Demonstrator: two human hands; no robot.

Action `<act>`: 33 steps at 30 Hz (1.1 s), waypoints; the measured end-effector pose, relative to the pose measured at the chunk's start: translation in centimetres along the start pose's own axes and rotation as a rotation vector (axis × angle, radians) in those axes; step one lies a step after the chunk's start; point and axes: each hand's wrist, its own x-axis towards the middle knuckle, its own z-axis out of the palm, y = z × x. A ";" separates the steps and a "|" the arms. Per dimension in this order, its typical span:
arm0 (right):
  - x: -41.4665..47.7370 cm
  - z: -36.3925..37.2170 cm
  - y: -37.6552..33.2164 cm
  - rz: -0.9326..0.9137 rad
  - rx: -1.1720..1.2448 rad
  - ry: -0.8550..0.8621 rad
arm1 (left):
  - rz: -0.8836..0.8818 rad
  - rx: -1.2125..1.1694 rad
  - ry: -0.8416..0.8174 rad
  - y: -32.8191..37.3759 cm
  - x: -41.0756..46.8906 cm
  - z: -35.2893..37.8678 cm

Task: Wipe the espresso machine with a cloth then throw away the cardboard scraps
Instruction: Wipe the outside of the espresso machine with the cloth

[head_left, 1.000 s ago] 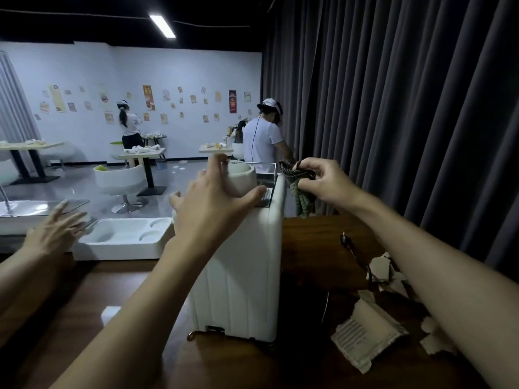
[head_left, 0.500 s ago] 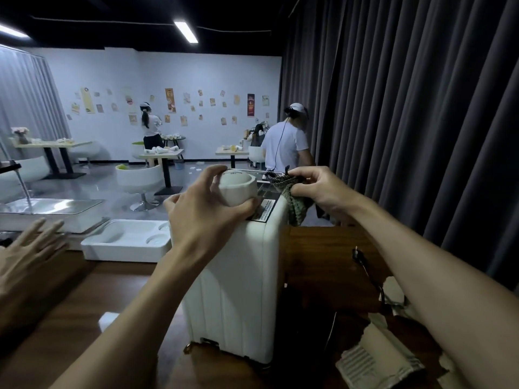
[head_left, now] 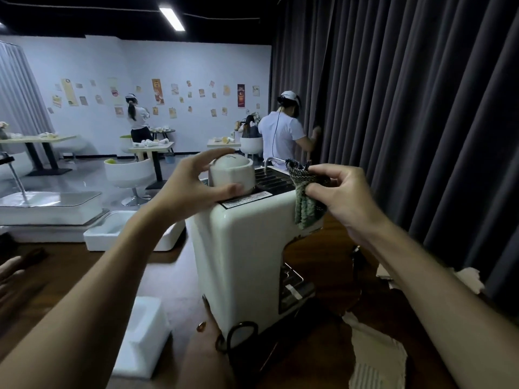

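Room: a grey drape (head_left: 19, 94) at the left edge, then a white back wall (head_left: 196, 63) dotted with posters. A dark pleated curtain (head_left: 407, 108) fills the right side, and a lit strip light (head_left: 172, 18) hangs on a black ceiling.
Surface: a dark brown wooden table (head_left: 70, 265), glossy in places.
At the left edge: another hand (head_left: 11, 273), blurred, lying flat on the table.
Foam: a white foam tray (head_left: 112, 234) at the table's far side and a white foam block (head_left: 140, 332) nearer the camera.
Left hand (head_left: 193, 183): curled round a white cup (head_left: 231, 175), thumb on the near side, forefinger over the rim. The cup sits on the espresso machine's top.
Espresso machine (head_left: 247, 248): cream white, upright at the middle of the table, with its metal drip tray facing right.
Cloth (head_left: 304, 197): green and grey knit, draped over the machine's top right edge.
Right hand (head_left: 345, 195): pinches the cloth between thumb and fingertips.
Cardboard scraps (head_left: 376, 357): torn pieces on the table right of the machine. More lie near the curtain, partly behind the right forearm.
Writing: a black-bordered label (head_left: 244, 199) on the machine's top, print too small to read. The poster text is also illegible.
Counts: one cup, one cloth, two foam pieces, and two people (head_left: 280, 133) in white tops at the back.
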 end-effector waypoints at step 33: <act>-8.3 4.8 0.8 -0.499 -0.604 0.334 | 0.098 0.021 -0.044 -0.9 -6.5 -0.6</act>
